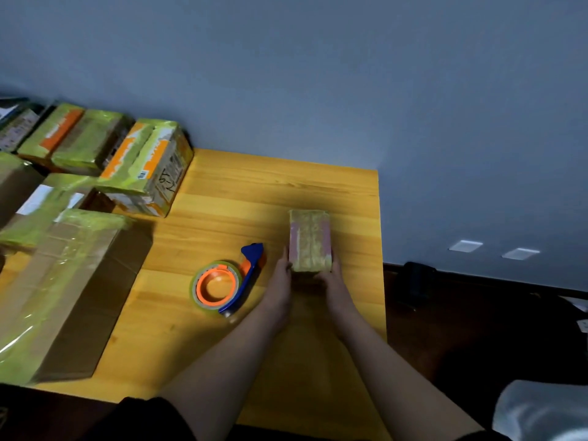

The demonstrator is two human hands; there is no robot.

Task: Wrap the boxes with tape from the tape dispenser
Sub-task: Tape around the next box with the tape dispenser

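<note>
Yellow wooden surface (222,198), set against blue-grey wall (318,74). Dark floor (445,329) at right; two pale square plates (466,246) low on wall.

Small taped box (310,240) flat beside tape dispenser (227,281) (on side).
</note>
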